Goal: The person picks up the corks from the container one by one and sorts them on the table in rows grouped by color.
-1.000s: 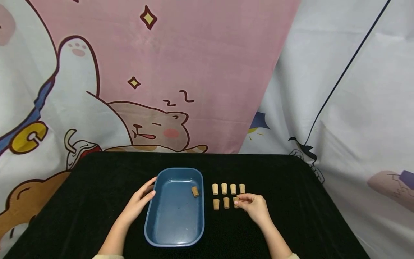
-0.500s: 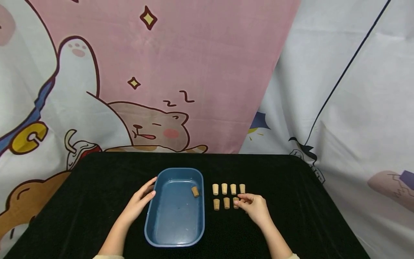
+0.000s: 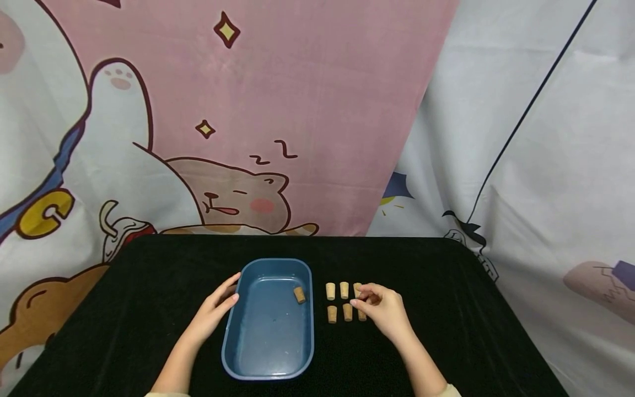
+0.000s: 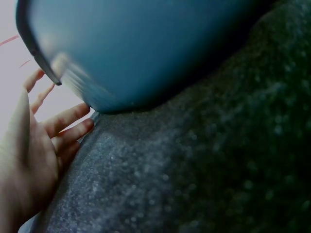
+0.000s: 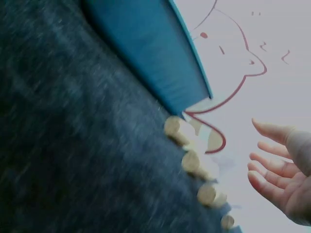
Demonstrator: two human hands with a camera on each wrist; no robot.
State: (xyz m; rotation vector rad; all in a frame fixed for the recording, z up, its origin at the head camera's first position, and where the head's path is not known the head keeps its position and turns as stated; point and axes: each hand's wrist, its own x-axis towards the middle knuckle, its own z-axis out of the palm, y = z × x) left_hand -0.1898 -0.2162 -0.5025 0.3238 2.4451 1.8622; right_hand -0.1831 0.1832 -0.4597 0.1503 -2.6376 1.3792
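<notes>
My left hand rests its extended fingertips against the left side of a blue rectangular basin. In the left wrist view, the fingers touch or nearly touch the basin's outer wall. One cork stopper lies inside the basin near its right wall. To the right, tapered corks stand in two rows, a back-row cork and a front-row cork at their left ends. My right hand hovers over the right end of these rows, hiding part of them. In the right wrist view, that hand has parted fingers holding nothing.
A black cloth covers the table. Behind it hangs a pink and white curtain with cartoon animals. The basin stands just left of the cork rows.
My right hand has risen slightly away from the front-row corks, and its thumb and index finger have spread apart. The left hand and basin stay put.
</notes>
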